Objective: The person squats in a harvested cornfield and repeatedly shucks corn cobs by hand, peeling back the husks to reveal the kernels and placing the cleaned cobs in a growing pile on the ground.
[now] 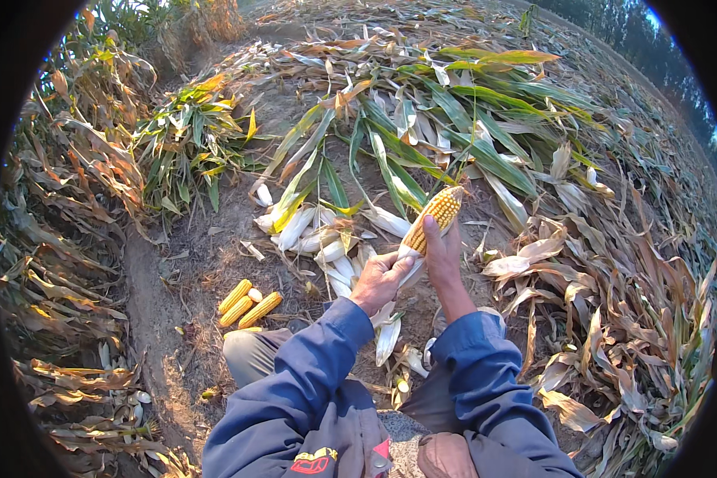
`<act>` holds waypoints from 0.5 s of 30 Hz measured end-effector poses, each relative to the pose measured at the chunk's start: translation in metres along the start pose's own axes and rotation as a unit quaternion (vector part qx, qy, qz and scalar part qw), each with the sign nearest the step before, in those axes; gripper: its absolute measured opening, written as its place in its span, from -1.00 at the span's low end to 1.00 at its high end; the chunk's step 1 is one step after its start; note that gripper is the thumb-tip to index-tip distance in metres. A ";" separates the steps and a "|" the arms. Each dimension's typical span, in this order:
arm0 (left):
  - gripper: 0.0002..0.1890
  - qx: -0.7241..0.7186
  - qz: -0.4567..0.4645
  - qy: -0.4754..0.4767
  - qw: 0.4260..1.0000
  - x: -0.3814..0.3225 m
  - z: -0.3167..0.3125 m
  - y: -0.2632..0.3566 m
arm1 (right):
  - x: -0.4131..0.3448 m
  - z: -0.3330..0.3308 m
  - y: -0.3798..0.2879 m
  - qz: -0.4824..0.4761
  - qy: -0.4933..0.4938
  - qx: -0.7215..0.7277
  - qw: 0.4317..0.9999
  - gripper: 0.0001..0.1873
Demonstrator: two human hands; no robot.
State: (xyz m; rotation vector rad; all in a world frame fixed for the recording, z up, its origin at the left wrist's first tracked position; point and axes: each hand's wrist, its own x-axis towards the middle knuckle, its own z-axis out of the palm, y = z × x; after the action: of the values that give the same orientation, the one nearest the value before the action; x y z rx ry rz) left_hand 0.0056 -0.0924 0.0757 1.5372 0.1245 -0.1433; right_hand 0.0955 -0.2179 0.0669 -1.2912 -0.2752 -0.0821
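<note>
Between my hands is a tilted ear of corn, its upper yellow kernels bare and pale husk around its lower part. My left hand grips the husk at the lower end. My right hand holds the ear from the right, with the thumb lying along it. Beyond my left hand, several ears in pale husks lie in a heap on the soil. Bare yellow cobs rest on the ground to the left, near my knee. Loose husk pieces lie below my hands, between my legs.
Green and dry corn stalks lie ahead. Dry leaves and stalks are piled at the right. Standing withered corn plants line the left side, with a leafy green clump beyond. Trees show at the far upper right.
</note>
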 end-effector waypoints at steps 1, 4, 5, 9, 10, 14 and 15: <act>-0.71 -0.008 0.038 0.007 0.999 -0.004 0.004 -0.003 | 0.002 -0.001 0.002 0.008 0.008 0.015 1.000 -0.32; -0.77 0.215 0.144 0.050 0.965 -0.017 0.008 -0.015 | 0.018 -0.018 0.024 0.068 0.054 0.108 0.990 -0.37; -0.79 0.265 0.145 0.044 0.952 -0.025 0.007 -0.012 | 0.024 -0.030 0.035 0.080 0.069 0.126 0.986 -0.38; -0.82 0.367 0.165 0.026 0.915 -0.076 -0.004 -0.003 | 0.031 -0.031 0.034 0.122 0.139 0.164 0.969 -0.45; -0.83 0.390 0.188 0.016 0.901 -0.087 -0.010 -0.005 | 0.033 -0.030 0.034 0.124 0.154 0.178 0.964 -0.45; -0.83 0.420 0.147 -0.016 0.895 -0.115 -0.024 0.006 | 0.038 -0.041 0.038 0.158 0.170 0.174 0.957 -0.39; -0.82 0.414 0.152 0.002 0.897 -0.119 -0.026 0.003 | 0.037 -0.037 0.038 0.150 0.163 0.165 0.961 -0.38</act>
State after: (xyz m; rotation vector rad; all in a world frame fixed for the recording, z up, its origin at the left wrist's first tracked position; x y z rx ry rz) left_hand -0.1106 -0.0643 0.0981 2.3874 -0.2066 0.0746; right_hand 0.1454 -0.2391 0.0309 -0.9554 0.1861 0.0113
